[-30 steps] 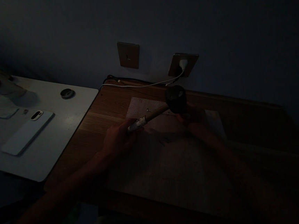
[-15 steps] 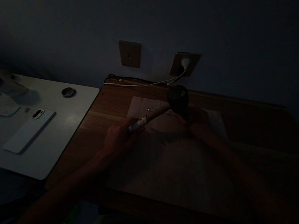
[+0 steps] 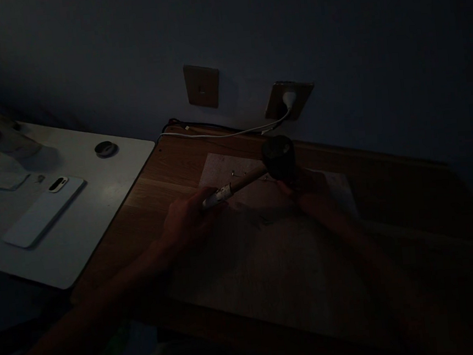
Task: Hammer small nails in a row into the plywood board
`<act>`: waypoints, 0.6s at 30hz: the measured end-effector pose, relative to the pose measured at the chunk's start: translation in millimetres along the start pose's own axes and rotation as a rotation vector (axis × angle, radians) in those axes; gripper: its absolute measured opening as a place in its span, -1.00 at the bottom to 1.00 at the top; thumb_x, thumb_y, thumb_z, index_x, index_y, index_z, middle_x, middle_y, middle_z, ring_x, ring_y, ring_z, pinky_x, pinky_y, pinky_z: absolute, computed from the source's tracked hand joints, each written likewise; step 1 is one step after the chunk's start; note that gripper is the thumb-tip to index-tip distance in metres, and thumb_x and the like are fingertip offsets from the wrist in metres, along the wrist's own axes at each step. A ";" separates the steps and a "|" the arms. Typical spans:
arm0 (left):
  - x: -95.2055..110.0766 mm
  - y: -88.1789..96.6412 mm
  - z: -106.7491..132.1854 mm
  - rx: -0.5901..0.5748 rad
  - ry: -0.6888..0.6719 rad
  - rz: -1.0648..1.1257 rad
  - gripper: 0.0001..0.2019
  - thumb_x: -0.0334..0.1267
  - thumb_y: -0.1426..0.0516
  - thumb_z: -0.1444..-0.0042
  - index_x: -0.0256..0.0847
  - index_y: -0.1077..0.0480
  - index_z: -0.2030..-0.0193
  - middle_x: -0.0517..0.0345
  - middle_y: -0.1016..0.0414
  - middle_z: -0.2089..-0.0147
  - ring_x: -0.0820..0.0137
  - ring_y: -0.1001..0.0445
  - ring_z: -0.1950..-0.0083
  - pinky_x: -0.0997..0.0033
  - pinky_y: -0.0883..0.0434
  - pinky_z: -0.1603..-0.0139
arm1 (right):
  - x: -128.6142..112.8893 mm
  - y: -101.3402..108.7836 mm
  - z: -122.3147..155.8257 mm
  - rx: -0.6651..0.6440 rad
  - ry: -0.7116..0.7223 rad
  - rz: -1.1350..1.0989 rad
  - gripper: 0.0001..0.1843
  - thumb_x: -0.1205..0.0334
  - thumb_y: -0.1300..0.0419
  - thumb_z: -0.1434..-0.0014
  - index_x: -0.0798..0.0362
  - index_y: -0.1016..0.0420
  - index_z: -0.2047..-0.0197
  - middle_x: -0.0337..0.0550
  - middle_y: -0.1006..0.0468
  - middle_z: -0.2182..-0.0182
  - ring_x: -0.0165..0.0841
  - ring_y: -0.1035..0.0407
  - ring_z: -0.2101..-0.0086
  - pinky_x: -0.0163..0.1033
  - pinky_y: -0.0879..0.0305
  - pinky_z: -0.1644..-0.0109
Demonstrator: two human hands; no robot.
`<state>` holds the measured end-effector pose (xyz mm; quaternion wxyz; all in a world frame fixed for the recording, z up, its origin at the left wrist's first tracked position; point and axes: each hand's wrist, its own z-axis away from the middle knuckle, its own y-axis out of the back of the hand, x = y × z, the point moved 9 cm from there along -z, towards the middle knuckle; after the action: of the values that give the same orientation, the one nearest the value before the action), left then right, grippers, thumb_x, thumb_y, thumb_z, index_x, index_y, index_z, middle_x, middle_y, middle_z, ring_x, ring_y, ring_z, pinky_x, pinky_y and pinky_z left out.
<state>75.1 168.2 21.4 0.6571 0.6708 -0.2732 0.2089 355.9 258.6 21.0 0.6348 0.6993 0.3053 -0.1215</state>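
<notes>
The scene is very dim. My left hand (image 3: 185, 218) is closed around the white-wrapped grip of a mallet (image 3: 248, 177) with a wooden handle and a dark, rounded head. The mallet slants up to the right, its head in front of the fingers of my right hand (image 3: 316, 197). That hand is low over a pale board (image 3: 269, 268), fingers drawn together; what they hold, if anything, is hidden. A small nail (image 3: 233, 173) stands up from the board left of the mallet head, with other small metal bits nearby. Whether the mallet touches anything is unclear.
The board lies on a wooden table (image 3: 147, 193). On the white table (image 3: 98, 211) at left are a phone (image 3: 43, 214) and a small round lid (image 3: 105, 149). A white cable (image 3: 224, 135) runs along the wall to a plugged socket (image 3: 301, 97); a second wall plate (image 3: 202, 86) is beside it.
The whole view has shifted slightly to the left. Both hands and the mallet keep nearly the same place over the board.
</notes>
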 end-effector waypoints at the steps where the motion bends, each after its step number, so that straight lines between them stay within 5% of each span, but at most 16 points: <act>1: 0.3 -0.6 -0.3 -0.010 -0.006 0.009 -0.60 0.04 -0.17 -0.32 -0.07 -0.59 -0.16 0.10 -0.71 0.23 0.25 -0.66 0.25 0.41 -0.38 0.34 | 0.7 0.5 -0.1 0.007 -0.015 -0.013 -0.79 0.14 -0.31 -0.24 -0.04 -0.64 0.06 -0.02 -0.73 0.24 -0.10 -0.60 0.26 -0.07 -0.49 0.20; 5: 2.1 -1.8 -2.3 -0.038 -0.025 -0.008 -0.61 0.00 -0.16 -0.32 -0.08 -0.59 -0.16 0.10 -0.71 0.23 0.25 -0.66 0.27 0.42 -0.36 0.36 | 5.0 -1.6 -1.0 0.006 -0.039 -0.018 -0.61 0.17 -0.35 -0.20 -0.06 -0.59 -0.11 -0.03 -0.72 0.22 -0.09 -0.61 0.26 -0.08 -0.47 0.24; 18: 35.7 11.5 -30.2 -0.068 -0.146 -0.323 -0.59 0.11 -0.13 -0.37 -0.04 -0.58 -0.16 0.05 -0.73 0.13 0.21 -0.64 0.26 0.36 -0.29 0.34 | 11.6 15.6 10.2 0.055 -0.062 -0.112 -0.41 0.08 -0.44 -0.07 -0.08 -0.51 -0.18 -0.02 -0.71 0.15 0.00 -0.62 0.17 0.09 -0.53 0.09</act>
<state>97.3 195.2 54.6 0.6827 0.6969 -0.2157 0.0418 376.3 251.9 25.5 0.6165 0.6944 0.3206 -0.1866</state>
